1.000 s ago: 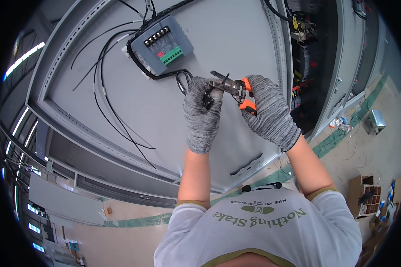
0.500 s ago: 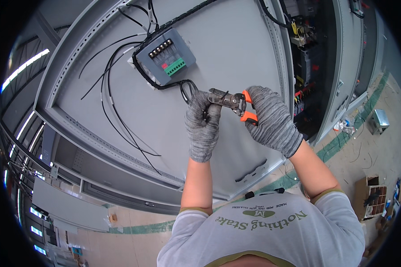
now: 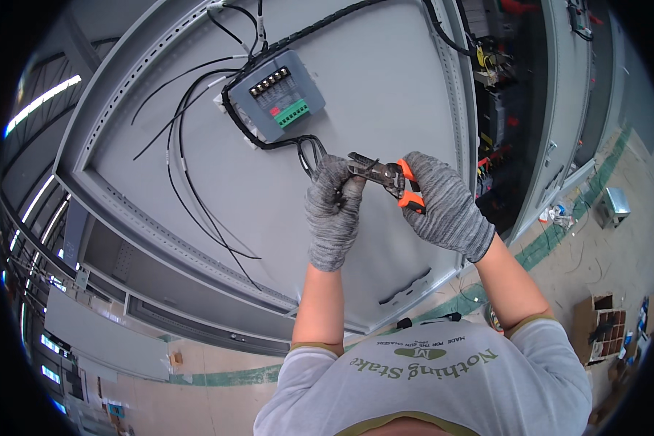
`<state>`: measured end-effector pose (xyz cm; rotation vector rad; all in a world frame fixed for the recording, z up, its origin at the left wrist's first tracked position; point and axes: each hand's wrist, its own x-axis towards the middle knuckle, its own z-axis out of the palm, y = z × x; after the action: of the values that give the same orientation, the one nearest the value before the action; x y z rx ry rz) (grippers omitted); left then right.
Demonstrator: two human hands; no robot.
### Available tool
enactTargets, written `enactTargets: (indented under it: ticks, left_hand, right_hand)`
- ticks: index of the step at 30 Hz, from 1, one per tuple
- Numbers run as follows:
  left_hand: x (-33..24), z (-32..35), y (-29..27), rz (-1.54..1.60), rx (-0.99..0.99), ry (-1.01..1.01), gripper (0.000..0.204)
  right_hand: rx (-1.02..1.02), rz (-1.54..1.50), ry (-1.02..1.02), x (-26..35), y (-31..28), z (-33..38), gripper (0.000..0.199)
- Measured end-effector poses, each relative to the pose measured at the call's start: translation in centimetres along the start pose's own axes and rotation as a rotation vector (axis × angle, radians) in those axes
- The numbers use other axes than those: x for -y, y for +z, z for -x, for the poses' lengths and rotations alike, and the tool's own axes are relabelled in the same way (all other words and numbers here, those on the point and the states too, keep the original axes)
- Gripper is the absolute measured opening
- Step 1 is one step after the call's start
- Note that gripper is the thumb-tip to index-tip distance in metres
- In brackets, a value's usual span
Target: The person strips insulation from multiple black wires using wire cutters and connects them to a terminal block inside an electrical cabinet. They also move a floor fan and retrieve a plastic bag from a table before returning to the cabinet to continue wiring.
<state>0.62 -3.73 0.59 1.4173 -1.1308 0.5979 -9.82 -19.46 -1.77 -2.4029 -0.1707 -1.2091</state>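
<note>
Nearest, a pale grey T-shirt with olive trim, bare forearms rising from it. Above those, two hands in speckled grey knit gloves, close together in front of a large grey sheet-metal cabinet door (image 3: pixel 385 87).

Right hand (image 3: pixel 447 207): grip clenched round the orange-handled wire-stripping pliers (image 3: pixel 385 174), handles against the palm, dark steel head aimed left and slightly up toward the other hand. Long axis of the tool running roughly level, right to left. Left hand (image 3: pixel 334 207): fingers pinched shut on the end of a thin black wire (image 3: pixel 309 152), just left of the plier head, almost touching it; whether the wire sits between the blades, impossible to tell. Left hand nearer the wire, right hand holding the tool beside it.

Farther up, the wire joining a black bundle that loops round a grey plastic module with a green terminal strip (image 3: pixel 280 102), mounted flat on the door. More loose black cables (image 3: pixel 189 189) trailing down-left across smooth painted metal. Perforated rails along the door edges.

Beyond at right, an open cabinet bay, concrete floor, a cardboard box (image 3: pixel 599 323).
</note>
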Motion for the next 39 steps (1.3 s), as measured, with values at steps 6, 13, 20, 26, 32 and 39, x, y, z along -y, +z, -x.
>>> enactTargets:
  ticks: [6, 13, 20, 26, 32, 39]
  left_hand:
    - [-0.2, -0.3, 0.1, 0.020, -0.001, 0.055, 0.013]
    - [-0.4, 0.1, -0.3, 0.022, 0.036, -0.060, 0.012]
    - [-0.5, -0.1, 0.3, 0.039, -0.023, 0.010, 0.011]
    - [-0.7, -0.2, 0.1, 0.020, 0.010, -0.012, 0.011]
    - [-1.2, -0.4, -0.1, -0.079, 0.040, -0.028, 0.010]
    - [-1.1, -1.0, 0.2, -0.085, 0.047, 0.035, 0.009]
  right_hand:
    - [-0.006, 0.025, 0.029, 0.4, -0.2, 0.0, 0.057]
    - [0.003, 0.072, 0.063, 0.7, -0.7, 0.2, 0.056]
    - [-0.021, 0.033, 0.058, 0.8, -0.9, 0.2, 0.056]
    - [-0.035, -0.007, 0.023, 0.5, -0.7, 0.5, 0.057]
    - [0.053, -0.078, 0.101, 0.3, -0.4, 0.5, 0.058]
    - [0.035, -0.105, 0.113, 0.0, -0.1, 0.4, 0.051]
